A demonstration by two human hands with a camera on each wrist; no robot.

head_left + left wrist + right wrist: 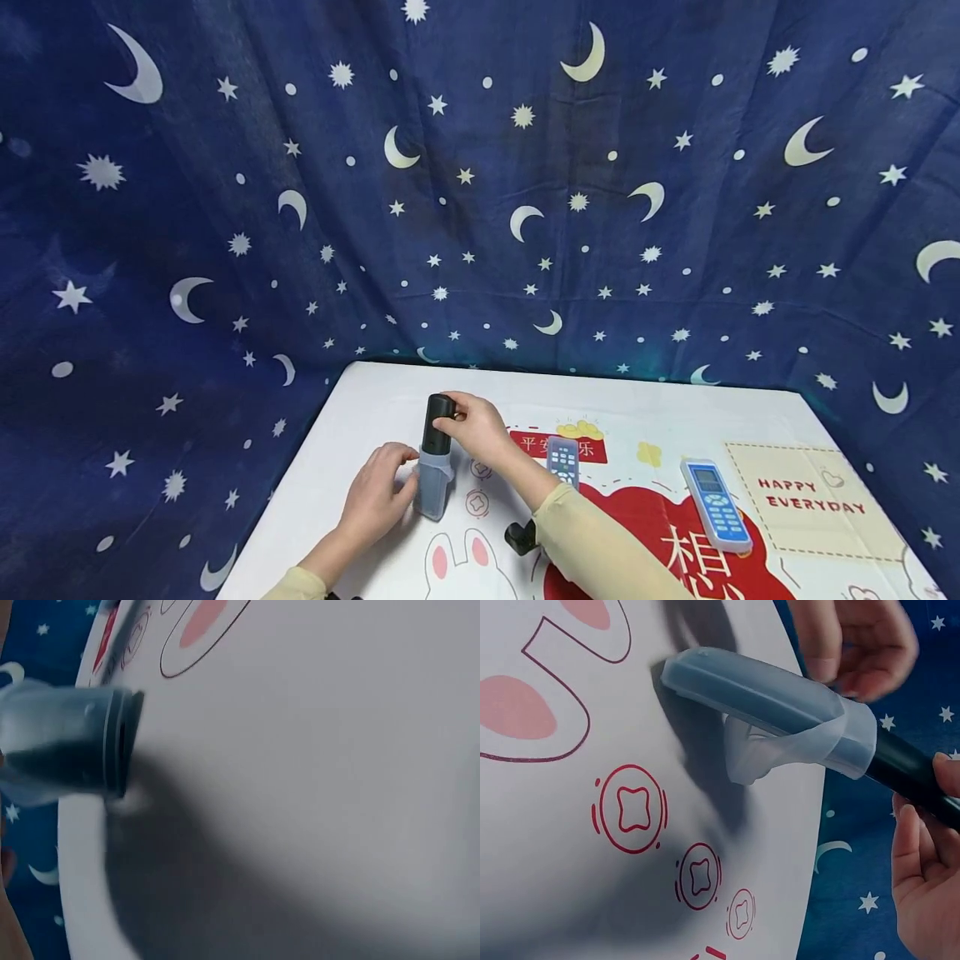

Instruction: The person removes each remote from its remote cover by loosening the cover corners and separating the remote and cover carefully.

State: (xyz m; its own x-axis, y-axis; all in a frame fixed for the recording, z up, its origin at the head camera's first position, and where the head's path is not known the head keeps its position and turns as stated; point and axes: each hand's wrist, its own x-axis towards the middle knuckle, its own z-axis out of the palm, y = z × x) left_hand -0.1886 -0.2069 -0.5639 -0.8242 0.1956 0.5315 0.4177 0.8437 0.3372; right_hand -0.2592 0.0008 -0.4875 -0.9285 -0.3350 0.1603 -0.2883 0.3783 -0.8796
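Observation:
My right hand (480, 427) pinches the black upper end of a remote control (437, 425) between thumb and fingers. The remote stands nearly upright over the white table. Its lower part sits inside a translucent silicone cover (432, 487), whose upper edge is folded outward in a loose flap, plain in the right wrist view (754, 754). My left hand (378, 487) is beside the cover, fingers loosely bent, its fingertips close to the cover's upper edge. In the left wrist view the lower end of the cover (67, 742) shows at the left.
A grey remote in a clear cover (562, 461) lies right of my right hand. Farther right lies a blue and white remote (717, 506), also covered. The printed white tablecloth (367, 400) ends at a dark blue curtain (480, 208) with moons and stars.

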